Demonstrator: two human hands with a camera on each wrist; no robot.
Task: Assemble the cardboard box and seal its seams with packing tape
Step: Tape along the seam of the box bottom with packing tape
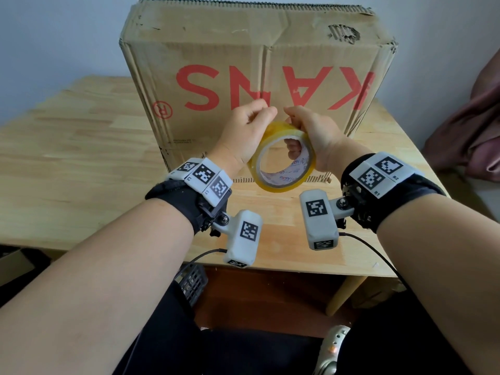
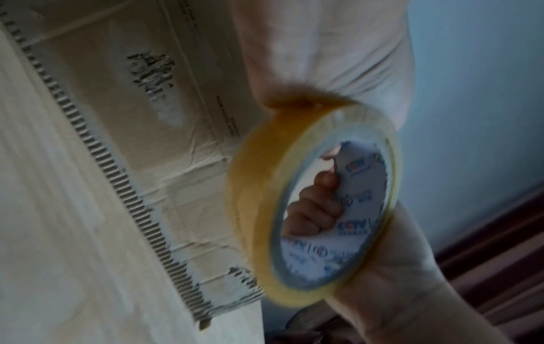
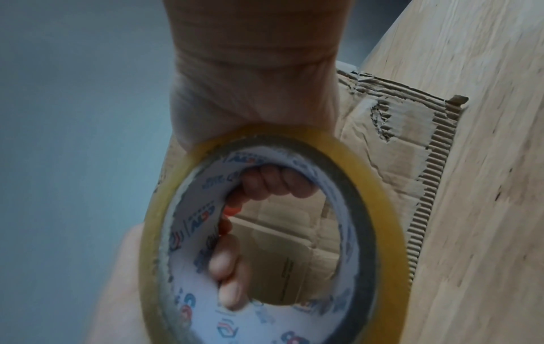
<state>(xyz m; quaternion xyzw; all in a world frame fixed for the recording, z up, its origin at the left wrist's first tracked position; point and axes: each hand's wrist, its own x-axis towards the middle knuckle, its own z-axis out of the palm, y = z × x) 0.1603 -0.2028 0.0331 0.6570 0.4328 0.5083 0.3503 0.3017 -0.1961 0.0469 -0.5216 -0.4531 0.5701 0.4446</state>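
Note:
A big cardboard box [image 1: 243, 50] with red letters upside down stands upright on the wooden table [image 1: 81, 144]. Its lower flap lies on the tabletop towards me. In front of it I hold a roll of yellowish packing tape [image 1: 280, 186] in the air with both hands. My right hand [image 1: 311, 125] grips the roll, its fingers hooked through the printed core [image 3: 273, 183]. My left hand [image 1: 257, 115] holds the roll's left side, fingers curled at its top edge. Both wrist views show the roll [image 2: 253, 186] [image 3: 379, 209] close up against the box [image 2: 162, 116]. No loose tape end shows.
The table's front edge [image 1: 270, 263] runs just under my wrists. A black crate [image 1: 192, 282] sits below the table. Pinkish-brown cloth [image 1: 473, 117] hangs at the right. A pale wall stands behind the box.

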